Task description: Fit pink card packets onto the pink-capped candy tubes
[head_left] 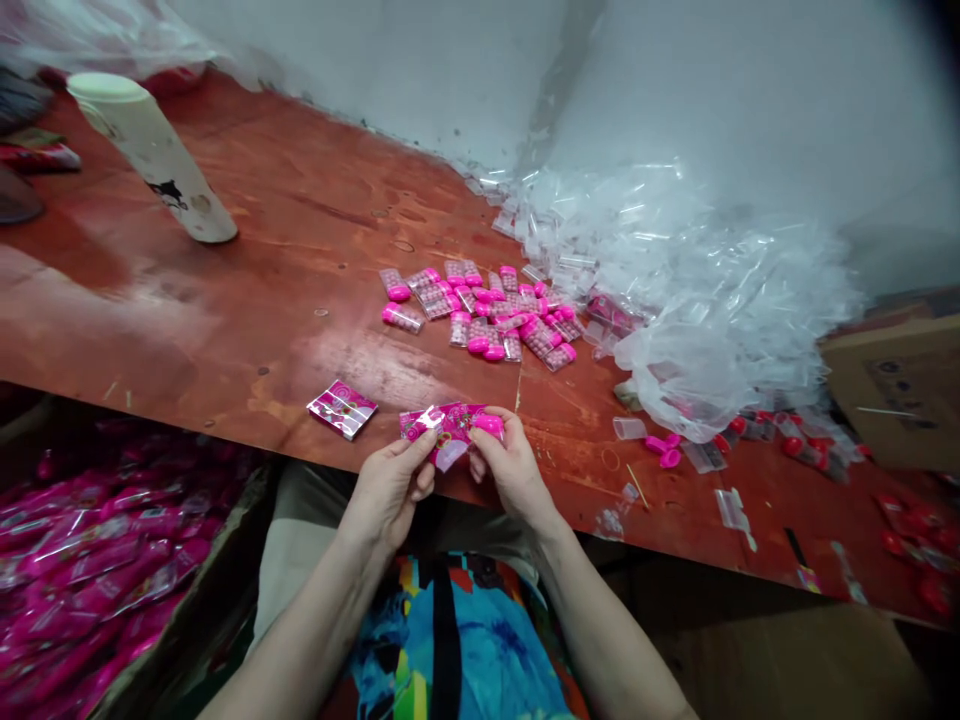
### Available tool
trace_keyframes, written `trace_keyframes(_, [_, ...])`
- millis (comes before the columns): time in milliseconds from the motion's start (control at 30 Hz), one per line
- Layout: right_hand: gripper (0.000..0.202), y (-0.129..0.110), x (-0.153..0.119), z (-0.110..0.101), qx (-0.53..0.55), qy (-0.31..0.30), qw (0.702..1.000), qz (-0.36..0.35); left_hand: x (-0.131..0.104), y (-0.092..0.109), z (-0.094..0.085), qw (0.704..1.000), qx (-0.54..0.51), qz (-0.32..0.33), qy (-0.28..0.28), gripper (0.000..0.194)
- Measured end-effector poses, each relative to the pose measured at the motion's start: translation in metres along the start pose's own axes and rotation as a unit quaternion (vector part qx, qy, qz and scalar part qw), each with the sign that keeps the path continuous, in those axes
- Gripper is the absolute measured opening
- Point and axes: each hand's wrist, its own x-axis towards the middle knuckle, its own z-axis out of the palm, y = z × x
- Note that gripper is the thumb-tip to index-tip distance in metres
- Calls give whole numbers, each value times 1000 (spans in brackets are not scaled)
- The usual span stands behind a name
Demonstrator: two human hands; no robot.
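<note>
My left hand (394, 482) pinches the left part of a pink printed wrapper (454, 415) at the table's front edge. My right hand (512, 460) closes on a small clear container with a pink cap (489, 426), held against the wrapper's right end. How far the container sits inside the wrapper I cannot tell, since fingers cover part of it. To the left, a flat stack of pink printed wrappers (343, 408) lies on the table. Beyond my hands lies a loose pile of pink-capped containers (487, 310) filled with small balls.
A heap of clear plastic tubes (645, 240) and a plastic bag (679, 370) lie at the back right. A pale bottle (161, 160) stands at the left. Below the edge, a box holds pink packs (97, 560). A cardboard box (900, 390) is far right.
</note>
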Motion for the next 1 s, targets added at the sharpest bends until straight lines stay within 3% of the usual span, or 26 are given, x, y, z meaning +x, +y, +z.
trace_keyframes(100, [17, 1, -10, -2, 30, -20, 999, 14, 2, 1, -1, 1000, -11, 8, 28, 32])
trace_keyframes(367, [24, -3, -27, 3, 49, -29, 998, 28, 3, -3, 2, 998, -40, 14, 51, 37])
trace_keyframes(633, [32, -4, -18, 11, 70, -30, 995, 65, -3, -8, 7, 1000, -5, 5, 2, 33])
trace_keyframes(800, [38, -4, -13, 7, 4, 15, 1000, 23, -8, -7, 5, 999, 17, -21, -35, 31])
trace_keyframes(1000, [38, -3, -14, 3, -14, 2, 1000, 13, -7, -12, 5, 999, 25, -36, -28, 32])
